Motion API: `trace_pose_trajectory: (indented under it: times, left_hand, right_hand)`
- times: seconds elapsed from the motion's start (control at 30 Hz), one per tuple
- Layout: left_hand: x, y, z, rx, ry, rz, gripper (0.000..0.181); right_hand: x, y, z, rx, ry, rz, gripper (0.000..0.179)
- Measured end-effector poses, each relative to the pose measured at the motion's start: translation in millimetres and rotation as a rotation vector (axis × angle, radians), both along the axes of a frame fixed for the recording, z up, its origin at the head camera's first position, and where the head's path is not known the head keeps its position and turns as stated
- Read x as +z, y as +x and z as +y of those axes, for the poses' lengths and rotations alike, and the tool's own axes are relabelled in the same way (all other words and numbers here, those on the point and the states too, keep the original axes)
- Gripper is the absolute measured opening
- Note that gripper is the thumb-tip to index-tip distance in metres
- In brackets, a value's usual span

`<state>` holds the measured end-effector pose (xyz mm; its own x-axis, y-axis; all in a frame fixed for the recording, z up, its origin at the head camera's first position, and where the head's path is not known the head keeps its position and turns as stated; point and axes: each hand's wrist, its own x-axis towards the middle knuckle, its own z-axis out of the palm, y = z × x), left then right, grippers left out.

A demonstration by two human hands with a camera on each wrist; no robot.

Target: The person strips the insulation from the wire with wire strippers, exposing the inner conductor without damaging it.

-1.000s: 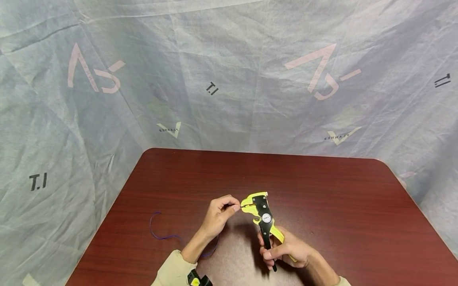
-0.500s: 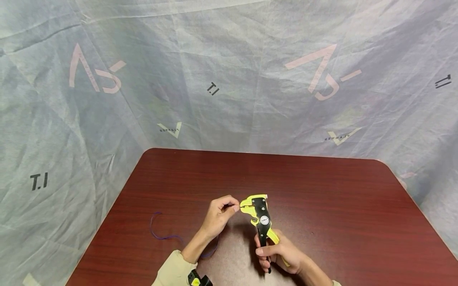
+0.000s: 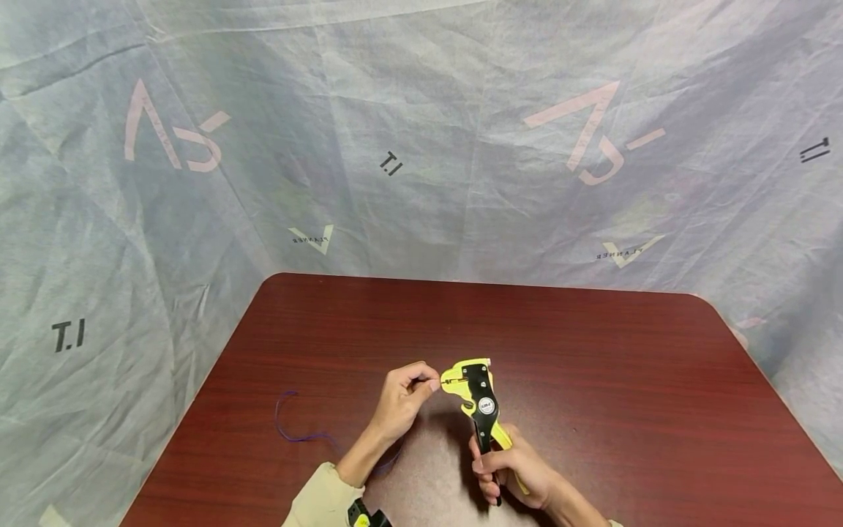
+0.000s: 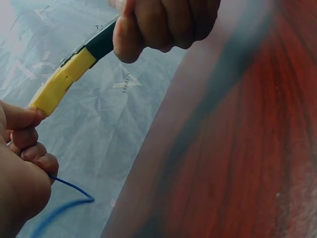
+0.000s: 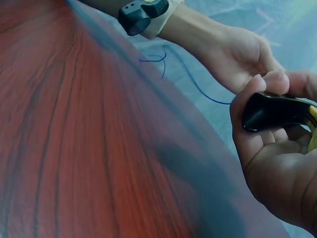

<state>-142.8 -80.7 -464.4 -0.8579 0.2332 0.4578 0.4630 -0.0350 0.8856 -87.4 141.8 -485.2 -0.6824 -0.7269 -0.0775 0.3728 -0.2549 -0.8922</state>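
My right hand (image 3: 516, 468) grips the handles of a yellow and black wire stripper (image 3: 484, 399), its head pointing up and to the left above the table. At the tool's yellow nose, my left hand (image 3: 403, 399) pinches a thin blue wire (image 4: 72, 186) between thumb and forefinger. The wire's end enters the stripper's mouth; how deep it sits is hard to tell. From below the left hand the rest of the wire trails down, with a loose curl lying on the table to the left. In the right wrist view the black handle end (image 5: 267, 114) shows inside the right hand's curled fingers.
A dark red wood-grain table (image 3: 626, 380) lies beneath both hands. Grey printed fabric sheets (image 3: 421, 146) hang behind it and along its sides. A black camera (image 3: 365, 516) is strapped to the left wrist.
The wire stripper has tilted slightly and shifted a little left and down with my right hand. Its handles look closer together. My left hand has barely moved.
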Motion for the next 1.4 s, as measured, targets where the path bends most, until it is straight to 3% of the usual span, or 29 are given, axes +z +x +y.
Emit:
trace_pose_trajectory:
  times: [0.1, 0.27, 0.7, 1.4]
  left_hand:
    - [-1.0, 0.6, 1.7, 0.036, -0.004, -0.004, 0.008]
    - [-1.0, 1.2, 2.9, 0.092, -0.021, -0.064, 0.006]
    - [1.3, -0.6, 2.0, 0.022, 0.027, -0.027, 0.007]
    - [-2.2, -2.6, -0.1, 0.028, 0.012, -0.005, 0.008]
  right_hand:
    - [0.1, 1.8, -2, -0.026, -0.011, -0.015, 0.009]
    - [0.0, 2.5, -5, -0.043, 0.008, -0.094, 0.027]
    - [-1.3, -3.4, 1, 0.019, -0.078, -0.019, 0.019]
    - [-6.7, -4.8, 6, 0.041, -0.147, 0.021, 0.02]
